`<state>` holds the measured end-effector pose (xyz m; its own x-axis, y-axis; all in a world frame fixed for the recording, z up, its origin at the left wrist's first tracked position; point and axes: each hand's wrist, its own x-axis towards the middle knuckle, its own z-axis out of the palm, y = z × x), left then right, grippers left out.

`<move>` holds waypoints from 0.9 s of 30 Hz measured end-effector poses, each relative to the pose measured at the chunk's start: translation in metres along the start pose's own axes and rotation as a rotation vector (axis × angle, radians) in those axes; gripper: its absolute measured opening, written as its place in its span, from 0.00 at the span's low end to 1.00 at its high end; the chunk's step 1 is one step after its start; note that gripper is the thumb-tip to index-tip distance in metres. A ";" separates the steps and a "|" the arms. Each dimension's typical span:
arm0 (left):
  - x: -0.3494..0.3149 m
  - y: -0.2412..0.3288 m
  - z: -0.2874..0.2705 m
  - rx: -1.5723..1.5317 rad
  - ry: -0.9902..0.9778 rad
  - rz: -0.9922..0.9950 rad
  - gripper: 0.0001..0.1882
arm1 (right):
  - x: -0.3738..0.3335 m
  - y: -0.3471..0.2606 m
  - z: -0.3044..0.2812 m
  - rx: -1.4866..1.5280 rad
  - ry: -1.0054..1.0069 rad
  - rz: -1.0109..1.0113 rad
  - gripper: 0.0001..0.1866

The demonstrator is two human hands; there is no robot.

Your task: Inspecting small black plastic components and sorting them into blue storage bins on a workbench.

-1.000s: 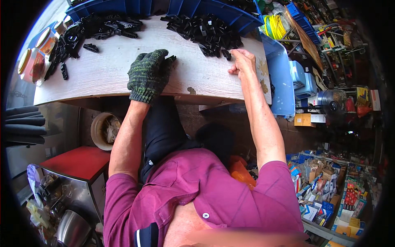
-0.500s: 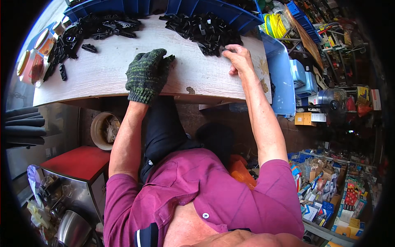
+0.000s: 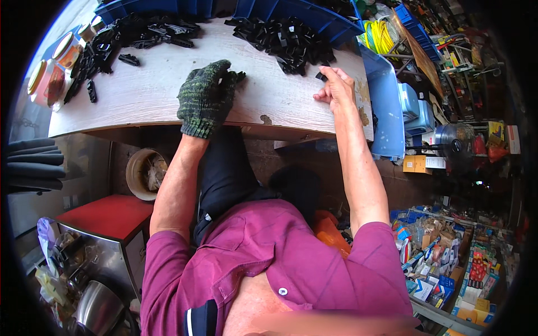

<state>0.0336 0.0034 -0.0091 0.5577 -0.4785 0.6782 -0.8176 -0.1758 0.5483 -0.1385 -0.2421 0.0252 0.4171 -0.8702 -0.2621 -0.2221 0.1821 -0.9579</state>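
My left hand (image 3: 206, 99), in a dark green and black knitted glove, is closed over the pale worktable (image 3: 280, 106). From its fingers sticks the end of a black plastic part (image 3: 240, 76); the rest of that part is hidden in the glove. My bare right hand (image 3: 337, 88) pinches a small black plastic piece (image 3: 321, 76) between thumb and fingertips. It is just on the near right side of a pile of small black pieces (image 3: 283, 42). Longer black plastic parts (image 3: 126, 36) lie heaped at the far left, with a single one (image 3: 129, 59) apart from them.
Blue plastic bins (image 3: 297, 17) stand along the table's far edge. Lidded jars (image 3: 47, 84) sit at its left end. A light blue tub (image 3: 386, 106) adjoins the right side. Below are a round bucket (image 3: 147, 175) and a red-topped cabinet (image 3: 106, 215). Crowded shelves (image 3: 443, 257) fill the right.
My right hand has drawn back slightly rightward from the pile, and the small black piece in it now shows clearly. The left hand keeps its grip, and the whole view has shifted a little.
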 end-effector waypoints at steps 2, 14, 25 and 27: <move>-0.005 0.006 0.002 -0.026 0.053 -0.005 0.11 | -0.009 0.006 0.001 0.066 -0.019 -0.023 0.16; -0.024 0.058 0.034 -0.104 -0.306 0.029 0.18 | -0.080 0.035 0.053 0.260 -0.176 -0.156 0.11; -0.033 0.057 0.040 -0.037 -0.185 0.068 0.16 | -0.084 0.040 0.055 0.186 -0.222 -0.215 0.12; -0.034 0.053 0.042 -0.047 -0.140 0.086 0.15 | -0.084 0.036 0.055 0.175 -0.229 -0.221 0.12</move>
<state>-0.0352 -0.0262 -0.0236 0.4584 -0.6055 0.6505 -0.8518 -0.0906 0.5159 -0.1325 -0.1373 0.0064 0.6290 -0.7760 -0.0466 0.0416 0.0935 -0.9947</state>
